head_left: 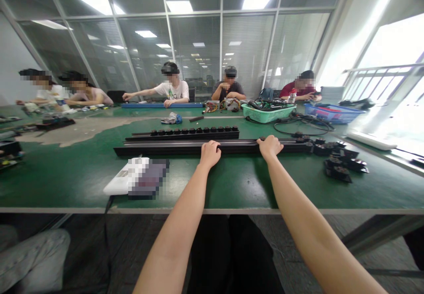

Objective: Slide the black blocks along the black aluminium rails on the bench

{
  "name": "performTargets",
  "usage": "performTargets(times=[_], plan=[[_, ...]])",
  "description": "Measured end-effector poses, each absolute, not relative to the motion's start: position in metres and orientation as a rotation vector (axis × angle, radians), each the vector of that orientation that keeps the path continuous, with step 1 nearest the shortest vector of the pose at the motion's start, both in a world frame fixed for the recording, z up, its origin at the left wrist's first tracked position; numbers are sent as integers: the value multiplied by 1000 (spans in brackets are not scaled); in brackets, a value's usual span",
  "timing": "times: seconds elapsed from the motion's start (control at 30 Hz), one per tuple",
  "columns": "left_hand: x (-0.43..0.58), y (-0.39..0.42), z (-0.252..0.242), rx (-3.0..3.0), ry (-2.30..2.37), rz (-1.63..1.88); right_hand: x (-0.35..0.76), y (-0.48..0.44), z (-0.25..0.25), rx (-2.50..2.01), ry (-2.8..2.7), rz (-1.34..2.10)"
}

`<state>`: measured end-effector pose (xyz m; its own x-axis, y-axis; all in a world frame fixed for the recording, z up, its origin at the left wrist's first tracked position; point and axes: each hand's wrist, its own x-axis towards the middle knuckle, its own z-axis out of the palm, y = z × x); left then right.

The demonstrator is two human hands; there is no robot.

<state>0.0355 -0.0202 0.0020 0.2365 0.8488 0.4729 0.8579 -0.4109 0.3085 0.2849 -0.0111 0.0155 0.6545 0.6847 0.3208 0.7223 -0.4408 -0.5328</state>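
A long black metal rail [172, 148] lies across the green workbench [66, 183], just in front of me. My left hand [210, 154] grips it near the middle, with the fingers curled over its top. Farther right, my right hand [270, 147] holds the same rail the same way. Behind the rail and parallel to it lies a black strip [182, 135] carrying a row of several small round black parts. Several black moulded pieces [338, 166] sit in a loose heap beyond the rail's right end. A white device [115, 183], partly blurred out, lies to the left of my left arm.
A green plastic basket [267, 112] of wires and a blue tray [333, 112] stand at the far side, with black cable [304, 128] nearby. Several co-workers [172, 84] sit along the far side. The bench's front edge [212, 211] runs below my forearms.
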Motion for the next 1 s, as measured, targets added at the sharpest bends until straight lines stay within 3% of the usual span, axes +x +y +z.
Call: performTargets(times=[0.37, 1.0], plan=[[36, -20, 2, -2454, -1699, -914, 320, -6, 23, -2221, -1373, 92], [37, -18, 0, -2451, -1695, -896, 329, -5, -4, -2014, -1339, -81]])
